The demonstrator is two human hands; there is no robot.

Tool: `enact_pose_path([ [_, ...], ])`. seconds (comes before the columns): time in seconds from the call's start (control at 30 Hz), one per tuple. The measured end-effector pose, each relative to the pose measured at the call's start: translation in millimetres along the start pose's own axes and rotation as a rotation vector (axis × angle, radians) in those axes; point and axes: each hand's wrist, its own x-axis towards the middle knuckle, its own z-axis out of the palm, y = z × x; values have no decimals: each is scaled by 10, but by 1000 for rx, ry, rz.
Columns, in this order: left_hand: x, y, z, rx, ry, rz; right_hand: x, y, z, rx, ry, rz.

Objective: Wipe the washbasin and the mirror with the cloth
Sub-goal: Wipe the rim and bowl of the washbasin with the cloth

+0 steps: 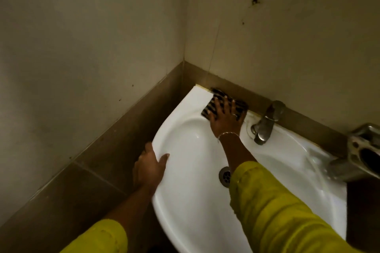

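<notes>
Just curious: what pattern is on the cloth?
The cloth has dark and light stripes; head view shows it.

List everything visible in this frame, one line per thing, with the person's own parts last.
washbasin: one, white, mounted in the wall corner
cloth: one, dark and light stripes, on the basin's back left rim, under the right hand
tap: one, dull metal, on the back rim
drain: one, metal, bottom of the bowl
metal fixture: one, grey, right edge; purpose unclear
wall tiles: beige above, a brown band behind the basin
bracelet: one, thin, on the right wrist
sleeves: two, yellow
left hand: grips the basin's left rim
right hand: fingers spread, presses the cloth
</notes>
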Motion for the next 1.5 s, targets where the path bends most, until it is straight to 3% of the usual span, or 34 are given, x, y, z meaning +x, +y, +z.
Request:
enact_pose_path([
  [0.17,11,9,4,13,7,-11,-329,245,26,-13,25,154],
  [0.37,0,14,7,12,21,-3,-414,-63,112,108,104,234],
  [0.63,-8,10,-3,22,23,15,-268,-720,157,93,-32,-51],
  [0.8,3,4,-5,21,20,12,-486,-896,157,181,-127,-344],
  [0.93,9,-7,11,13,16,13,-372,-990,7,259,-102,-206],
  [1.0,24,-26,21,-5,17,2,-313,-1106,2,202,-170,-125],
  [1.1,1,-67,9,-314,69,-36,-340,-1277,101,175,-221,-56],
  [1.23,-123,-105,-14,-864,101,-242,-475,-1410,156,260,-217,-18],
  [1.37,-132,-129,-17,-1166,2,-406,-751,-1514,218,314,-226,-40],
  [1.5,-133,-88,-106,-1366,-84,-409,-1006,-1494,258,385,-258,-86],
])
